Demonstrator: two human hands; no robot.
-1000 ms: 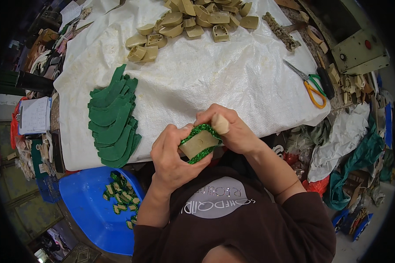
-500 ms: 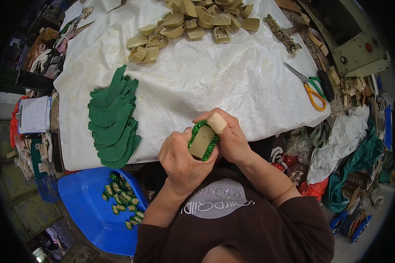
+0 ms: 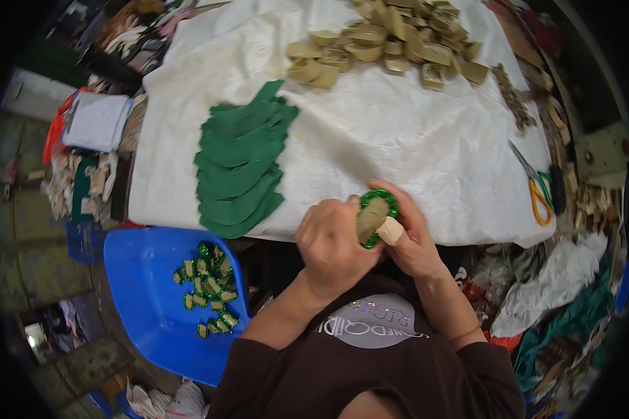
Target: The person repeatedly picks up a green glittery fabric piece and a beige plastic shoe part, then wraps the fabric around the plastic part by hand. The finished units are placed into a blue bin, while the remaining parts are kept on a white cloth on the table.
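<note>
Both hands hold a beige shoe heel [image 3: 374, 214] whose sides are wrapped in glittery green material, just over the near edge of the table. My left hand [image 3: 334, 241] is closed, its curled fingers against the heel's left side. Around the right side goes my right hand [image 3: 414, 241], its thumb, capped with a cream-coloured wrap [image 3: 391, 231], lying over the heel's flat face. On the white sheet to the left lies a fanned stack of curved green pieces [image 3: 241, 164]. My fingers hide part of the heel's rim.
A pile of bare beige heels [image 3: 391, 42] lies at the far side of the white-covered table [image 3: 370, 133]. Scissors [image 3: 536, 188] with orange and green handles rest at the right edge. Lower left stands a blue basin [image 3: 150, 307] holding several green-wrapped heels [image 3: 210, 283].
The whole view has shifted, so the table things appear farther right. The heel has turned in my hands, and my right thumb has moved from its upper rim onto its flat face.
</note>
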